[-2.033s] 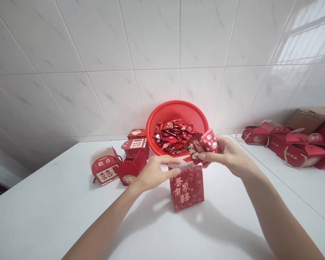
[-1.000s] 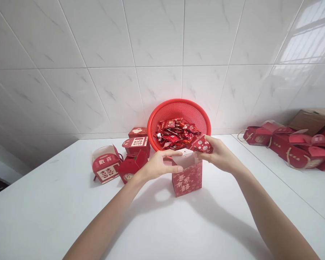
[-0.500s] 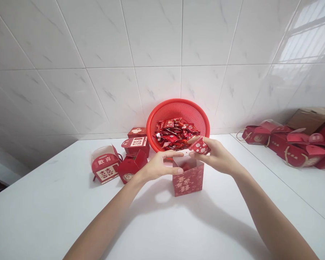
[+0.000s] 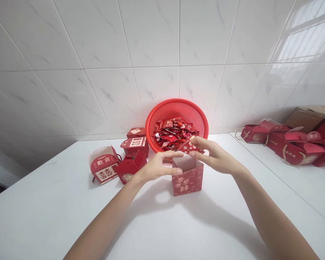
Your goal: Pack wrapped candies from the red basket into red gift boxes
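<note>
A red gift box [image 4: 188,183] with gold characters stands upright on the white table, its top open and its pale inside showing. My left hand [image 4: 158,168] grips its left side, thumb at the front and fingers across the upper rim. A red flap [image 4: 188,147] with pale round patterns rises at the back of the box. Over the right rim, my right hand [image 4: 215,155] is open, thumb and fingers apart beside that flap. Behind the box, a red plastic basket [image 4: 176,103] leans towards me, holding several red-wrapped candies [image 4: 169,138]. The bottom of the box is hidden.
To the left stand several red gift boxes, among them one with a rounded top [image 4: 105,169] and an open one [image 4: 131,166]. More red boxes with rope handles [image 4: 300,150] and a brown carton [image 4: 304,119] lie at the right. A tiled wall [image 4: 157,83] closes off the back.
A red shape inside the box has gone from sight. The patterned flap has swung left and back, and my right hand's fingers have spread. My left hand keeps its hold.
</note>
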`<move>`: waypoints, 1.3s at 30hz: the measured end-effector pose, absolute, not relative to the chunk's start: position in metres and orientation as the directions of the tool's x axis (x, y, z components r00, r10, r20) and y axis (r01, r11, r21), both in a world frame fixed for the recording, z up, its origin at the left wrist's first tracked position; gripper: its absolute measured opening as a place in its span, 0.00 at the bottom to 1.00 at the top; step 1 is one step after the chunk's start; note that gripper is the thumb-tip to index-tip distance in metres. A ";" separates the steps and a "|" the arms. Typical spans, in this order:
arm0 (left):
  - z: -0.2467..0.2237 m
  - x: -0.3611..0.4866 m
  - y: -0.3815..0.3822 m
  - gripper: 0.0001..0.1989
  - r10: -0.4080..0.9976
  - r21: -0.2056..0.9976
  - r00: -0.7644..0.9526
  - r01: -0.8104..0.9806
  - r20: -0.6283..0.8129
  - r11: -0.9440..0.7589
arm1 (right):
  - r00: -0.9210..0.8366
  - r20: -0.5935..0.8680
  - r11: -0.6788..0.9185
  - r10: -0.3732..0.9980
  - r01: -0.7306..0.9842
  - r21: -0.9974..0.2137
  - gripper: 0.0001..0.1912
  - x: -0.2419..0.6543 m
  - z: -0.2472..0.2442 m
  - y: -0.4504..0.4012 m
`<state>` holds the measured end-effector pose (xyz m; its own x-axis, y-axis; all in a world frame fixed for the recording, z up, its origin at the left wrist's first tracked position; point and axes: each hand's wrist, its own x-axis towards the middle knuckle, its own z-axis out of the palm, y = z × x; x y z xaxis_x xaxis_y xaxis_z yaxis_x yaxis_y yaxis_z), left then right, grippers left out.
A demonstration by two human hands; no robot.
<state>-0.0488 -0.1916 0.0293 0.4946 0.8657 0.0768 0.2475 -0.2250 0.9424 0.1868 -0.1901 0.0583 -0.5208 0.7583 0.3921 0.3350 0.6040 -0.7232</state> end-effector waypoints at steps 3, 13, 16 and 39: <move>0.030 -0.048 -0.192 0.31 0.848 0.951 0.525 0.217 0.075 -0.218 | -0.609 0.351 0.638 0.711 0.349 -0.686 0.08 0.189 0.060 -0.192; 0.024 -0.049 -0.192 0.26 0.864 0.913 0.486 0.282 0.129 -0.295 | -0.462 0.417 0.603 0.783 0.400 -0.690 0.20 0.205 0.066 -0.188; 0.019 -0.048 -0.192 0.28 0.852 0.880 0.497 0.315 0.165 -0.355 | -0.489 0.366 0.578 0.791 0.406 -0.708 0.23 0.211 0.064 -0.183; -0.018 -0.038 -0.188 0.08 0.827 0.798 0.308 0.250 0.471 -0.548 | -0.730 0.198 0.637 0.654 0.390 -0.665 0.09 0.203 0.045 -0.167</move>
<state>-0.0384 -0.1875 -0.0177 0.3081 0.8266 0.4711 0.2503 -0.5481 0.7981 0.2033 -0.1670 0.0455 -0.7298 0.6543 0.1982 0.3901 0.6366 -0.6653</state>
